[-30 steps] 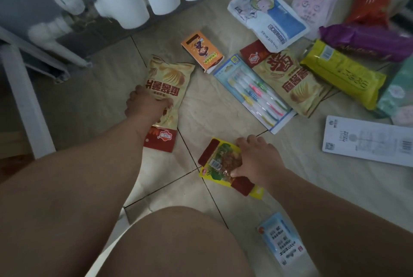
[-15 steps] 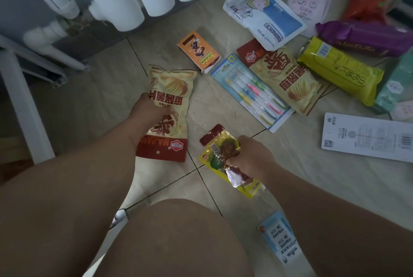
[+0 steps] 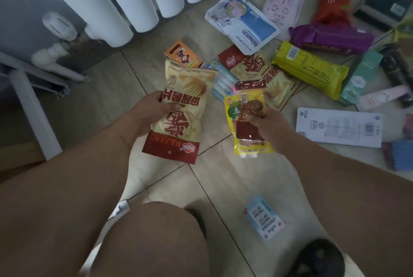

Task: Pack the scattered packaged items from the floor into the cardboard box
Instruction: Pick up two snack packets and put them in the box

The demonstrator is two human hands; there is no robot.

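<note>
The left hand (image 3: pixel 149 112) grips a cream-and-red chip bag (image 3: pixel 181 109) by its left edge, thumb across the front, holding it clear of the tiled floor (image 3: pixel 107 98) at about nine o'clock from frame centre. Just right of it, at three o'clock from that bag, the right hand (image 3: pixel 266 123) pinches a yellow snack pouch (image 3: pixel 245 118), also lifted. Farther right, from one to three o'clock, a second chip bag (image 3: pixel 257 69), a yellow-green pack (image 3: pixel 310 69), a purple pack (image 3: pixel 330 39) and a white card (image 3: pixel 339 127) lie on the floor. No cardboard box shows.
</note>
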